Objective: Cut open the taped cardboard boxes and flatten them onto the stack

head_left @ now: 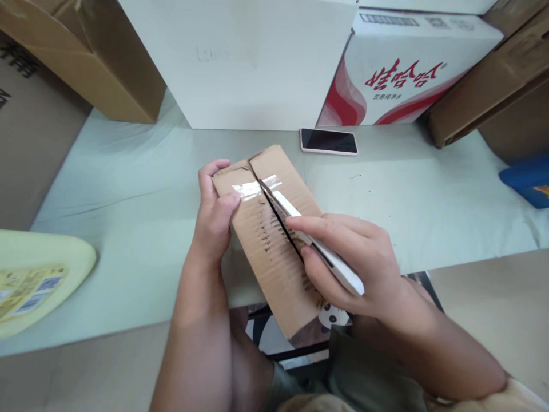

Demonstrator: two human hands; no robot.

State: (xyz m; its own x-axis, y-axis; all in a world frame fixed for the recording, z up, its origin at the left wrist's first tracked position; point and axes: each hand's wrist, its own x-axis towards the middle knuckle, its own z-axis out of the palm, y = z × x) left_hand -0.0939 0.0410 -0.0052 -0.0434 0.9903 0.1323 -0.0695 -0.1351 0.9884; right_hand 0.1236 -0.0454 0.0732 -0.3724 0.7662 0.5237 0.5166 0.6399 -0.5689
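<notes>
The left forearm (195, 337) leads up to the left hand (215, 214), fingers clamped on the left side of the box (270, 260). The box slants over the table's (429, 223) near edge; a knife (338, 270) points at its taped seam (282, 223), the right hand's (360, 252) fingers clamped around it.

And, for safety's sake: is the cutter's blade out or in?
Out: the blade extends past the white handle over the shiny tape.
</notes>
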